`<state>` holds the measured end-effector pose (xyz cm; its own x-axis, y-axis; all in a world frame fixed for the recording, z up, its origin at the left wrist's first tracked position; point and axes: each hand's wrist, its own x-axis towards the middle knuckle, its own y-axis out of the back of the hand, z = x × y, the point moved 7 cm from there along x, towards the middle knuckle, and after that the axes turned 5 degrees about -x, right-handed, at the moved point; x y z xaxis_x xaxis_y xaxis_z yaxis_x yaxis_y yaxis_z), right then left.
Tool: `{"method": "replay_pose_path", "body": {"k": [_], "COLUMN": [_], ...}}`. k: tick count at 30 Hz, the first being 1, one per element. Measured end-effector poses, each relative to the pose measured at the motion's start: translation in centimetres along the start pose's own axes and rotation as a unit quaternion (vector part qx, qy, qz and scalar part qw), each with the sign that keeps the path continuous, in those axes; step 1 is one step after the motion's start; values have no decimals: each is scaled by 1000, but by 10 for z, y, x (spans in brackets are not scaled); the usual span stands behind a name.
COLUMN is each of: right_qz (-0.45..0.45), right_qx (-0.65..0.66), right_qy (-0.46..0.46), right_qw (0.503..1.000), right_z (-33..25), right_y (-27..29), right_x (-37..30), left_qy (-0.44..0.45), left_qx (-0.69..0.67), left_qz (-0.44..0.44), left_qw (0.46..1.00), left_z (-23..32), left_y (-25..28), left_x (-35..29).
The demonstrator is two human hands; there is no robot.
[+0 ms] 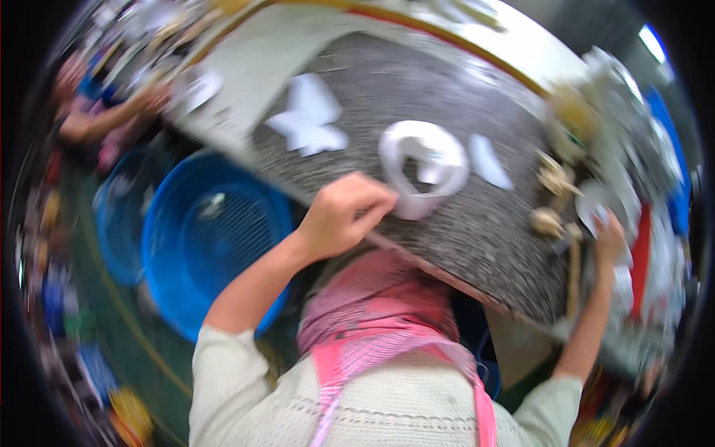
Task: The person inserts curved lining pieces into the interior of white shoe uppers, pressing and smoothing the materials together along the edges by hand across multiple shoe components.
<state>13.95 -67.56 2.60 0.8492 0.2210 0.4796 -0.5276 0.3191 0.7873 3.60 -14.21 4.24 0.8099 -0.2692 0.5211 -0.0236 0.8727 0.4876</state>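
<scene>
A white ring-shaped piece [434, 203], with a wide opening and a small white flap inside it, is at the table's near edge. My left hand [348, 212] is closed, its thumb and curled fingers pinched at the ring's left rim. Farther right, my right hand [611, 240] reaches to a round white thing [596, 195]. Its fingers are drawn together on something small and pale, too blurred to name. White flat cut-out pieces [309, 115] lie on the dark mat left of the ring, and a leaf-shaped white piece [488, 162] lies to its right.
The dark speckled mat [357, 82] covers much of the table. Pale knobbly objects [551, 179] and clear plastic bags [644, 149] crowd the right side. A blue plastic basket [164, 246] stands at left. Beyond it, another person's arm [112, 123] reaches toward the table.
</scene>
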Motion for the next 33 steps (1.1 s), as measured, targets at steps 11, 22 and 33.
{"method": "replay_pose_path", "body": {"k": [11,22,33], "right_qz": [32,-26,-176], "right_qx": [426,402,750], "right_qy": [104,199,116], "right_qw": [898,893,627], "right_z": [-229,-310,-413], "right_y": [184,208,233], "right_x": [64,92,80], "left_qy": [260,309,174], "left_qx": [398,636,72], "left_qz": [294,2,300], "left_qw": [829,707,935], "left_z": [-182,-292,-128], "left_y": [316,375,249], "left_x": [-81,-39,-12]}}
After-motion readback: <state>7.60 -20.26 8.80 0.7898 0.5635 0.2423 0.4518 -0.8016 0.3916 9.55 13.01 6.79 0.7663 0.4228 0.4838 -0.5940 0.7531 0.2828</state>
